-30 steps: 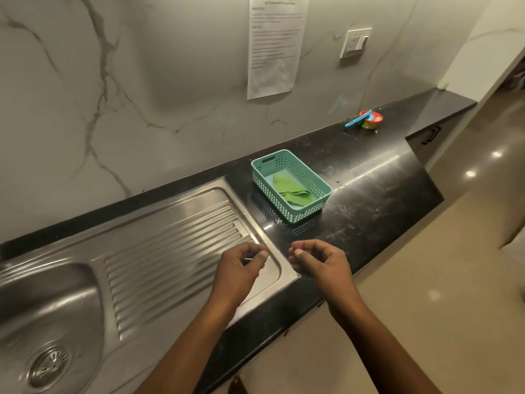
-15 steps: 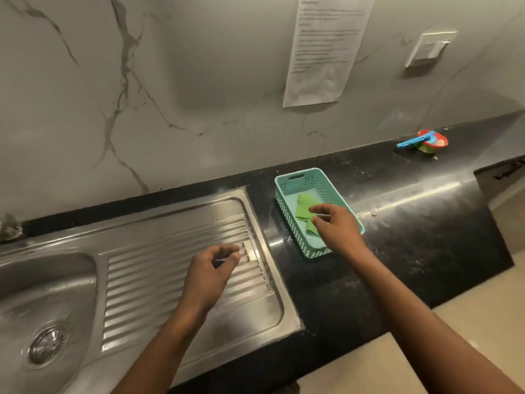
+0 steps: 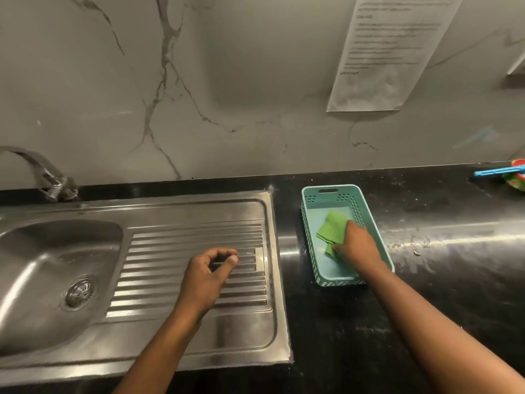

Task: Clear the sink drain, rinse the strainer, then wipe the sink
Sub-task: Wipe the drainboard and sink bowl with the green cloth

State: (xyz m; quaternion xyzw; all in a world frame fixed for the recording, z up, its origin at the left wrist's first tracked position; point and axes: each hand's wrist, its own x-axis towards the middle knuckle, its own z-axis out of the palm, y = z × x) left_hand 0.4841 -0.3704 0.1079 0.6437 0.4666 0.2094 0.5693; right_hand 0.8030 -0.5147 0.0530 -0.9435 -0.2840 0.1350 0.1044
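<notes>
Curved chrome tap [image 3: 34,172]: spout cut by left edge, outlet unseen. Stainless steel sink basin [image 3: 34,322]: left part out of frame. White printed paper sheet [image 3: 389,55] on marble wall: top cropped, text blurred, unreadable. Red-and-green object with blue handle [image 3: 508,176] on black tabletop [image 3: 440,251]: cut by right edge, kind unclear. Right hand [image 3: 356,247] covers part of green folded cloth [image 3: 332,230] in teal perforated plastic basket [image 3: 309,240]; fingertips hidden. Left hand [image 3: 207,275]: pinched fingers, contents too small to tell.
</notes>
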